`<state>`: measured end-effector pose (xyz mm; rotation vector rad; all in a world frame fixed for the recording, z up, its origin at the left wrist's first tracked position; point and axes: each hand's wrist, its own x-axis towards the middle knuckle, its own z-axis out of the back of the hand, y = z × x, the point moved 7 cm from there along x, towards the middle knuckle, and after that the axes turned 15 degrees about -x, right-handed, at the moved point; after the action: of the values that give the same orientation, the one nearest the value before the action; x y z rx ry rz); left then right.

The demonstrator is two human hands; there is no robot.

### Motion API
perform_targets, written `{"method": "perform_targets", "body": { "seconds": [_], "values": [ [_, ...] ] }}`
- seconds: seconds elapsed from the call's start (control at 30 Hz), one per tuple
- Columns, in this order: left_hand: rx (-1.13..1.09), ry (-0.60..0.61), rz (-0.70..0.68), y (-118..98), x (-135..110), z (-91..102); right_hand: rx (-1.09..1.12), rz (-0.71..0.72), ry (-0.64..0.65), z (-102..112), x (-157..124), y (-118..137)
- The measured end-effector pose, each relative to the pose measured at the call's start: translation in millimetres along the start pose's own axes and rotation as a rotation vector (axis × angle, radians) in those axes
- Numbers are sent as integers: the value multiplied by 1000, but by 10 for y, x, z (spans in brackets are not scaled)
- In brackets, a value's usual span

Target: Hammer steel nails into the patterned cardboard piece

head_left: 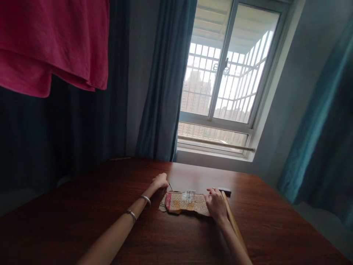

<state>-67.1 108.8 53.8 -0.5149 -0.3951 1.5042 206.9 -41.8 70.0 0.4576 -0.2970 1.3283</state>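
Observation:
A strip of patterned cardboard or fabric (184, 203) with a pink end lies flat on the brown wooden table (82, 221). A silver fork (189, 194) rests on top of it. My left hand (160, 181) is closed in a pinch at the strip's far left corner, on a thin pin-like thing (170, 186) too small to name. My right hand (215, 204) presses down on the strip's right end, fingers curled. A long wooden stick (234, 222) runs under my right wrist. Two bracelets circle my left forearm.
A small dark block (225, 190) sits on the table just beyond my right hand. A window (224, 73) with blue curtains stands behind the table. A pink cloth (55, 40) hangs at the top left.

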Motion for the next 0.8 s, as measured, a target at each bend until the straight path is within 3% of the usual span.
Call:
{"method": "perform_targets", "body": {
  "seconds": [0.23, 0.4, 0.6, 0.8],
  "values": [
    [-51, -70, -15, -46, -32, 111, 79, -37, -19, 64, 12, -93],
    [-403, -55, -254, -435, -78, 148, 370, -23, -39, 84, 13, -45],
    [-778, 181, -407, -994, -470, -195, 910, -50, 39, 56, -71, 208],
    [-852, 226, -626, -1340, -975, -406, 1026, -89, 48, 96, -118, 251]
  ]
}}
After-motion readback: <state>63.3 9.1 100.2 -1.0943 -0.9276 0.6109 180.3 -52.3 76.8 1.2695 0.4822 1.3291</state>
